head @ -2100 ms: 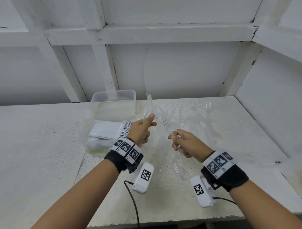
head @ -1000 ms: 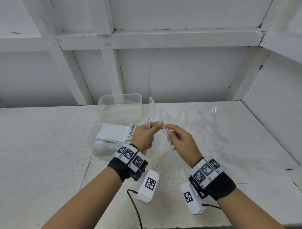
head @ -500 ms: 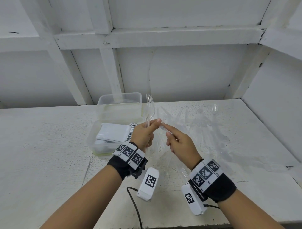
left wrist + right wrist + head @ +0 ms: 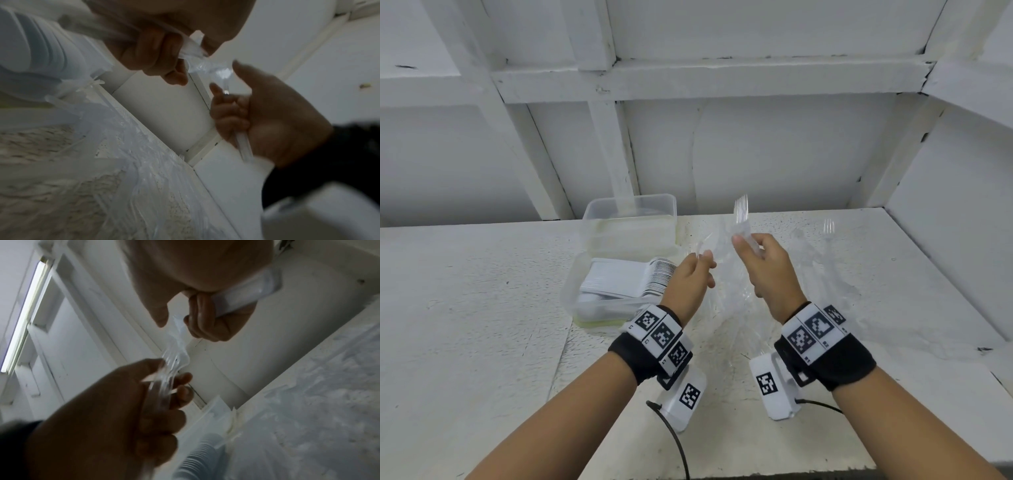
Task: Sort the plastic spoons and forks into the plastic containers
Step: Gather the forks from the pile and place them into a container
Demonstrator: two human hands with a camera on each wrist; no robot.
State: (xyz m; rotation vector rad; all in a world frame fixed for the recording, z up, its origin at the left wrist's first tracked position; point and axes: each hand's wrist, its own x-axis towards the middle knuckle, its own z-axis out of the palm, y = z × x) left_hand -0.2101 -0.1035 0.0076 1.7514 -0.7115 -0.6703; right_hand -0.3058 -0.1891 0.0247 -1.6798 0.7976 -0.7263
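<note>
My left hand [image 4: 702, 257] pinches a thin clear plastic fork [image 4: 704, 241] that leans left. Close beside it, my right hand [image 4: 748, 241] grips clear forks [image 4: 742, 212] upright, tines up. Both hands hover above the table, in front of the two containers. In the left wrist view the left hand [image 4: 164, 65] pinches clear plastic [image 4: 194, 48], and the other hand holds a fork handle [image 4: 243, 144]. In the right wrist view the right hand [image 4: 205, 321] is curled on a handle [image 4: 246, 292]. The near container [image 4: 571, 291] holds stacked white spoons [image 4: 626, 281]. The far container [image 4: 630, 209] looks empty.
Several loose clear forks [image 4: 822, 267] lie spread over the white table [image 4: 465, 308] under and to the right of my hands. White walls close in at the back and on the right. A black cable [image 4: 678, 442] hangs from my left wrist.
The hands met at the fingertips and have now drawn slightly apart. The upright forks now stand further right, in the right hand, which has risen. The left hand stays in place.
</note>
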